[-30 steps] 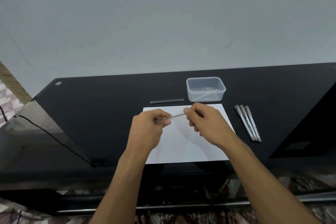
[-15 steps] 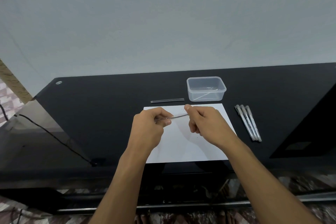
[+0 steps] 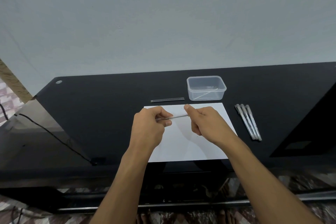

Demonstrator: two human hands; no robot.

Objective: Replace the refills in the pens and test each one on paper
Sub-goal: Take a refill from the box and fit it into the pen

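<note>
Above the paper (image 3: 190, 143): pen (image 3: 174, 117) gripped in curled left hand (image 3: 149, 129). Other end pinched by right hand (image 3: 205, 123), fingers curled. Held level between both.

On our black table (image 3: 109, 114) lie white paper (image 3: 190, 143), three refills (image 3: 167, 99), a clear tub (image 3: 206, 88), three pens (image 3: 248, 122).
</note>
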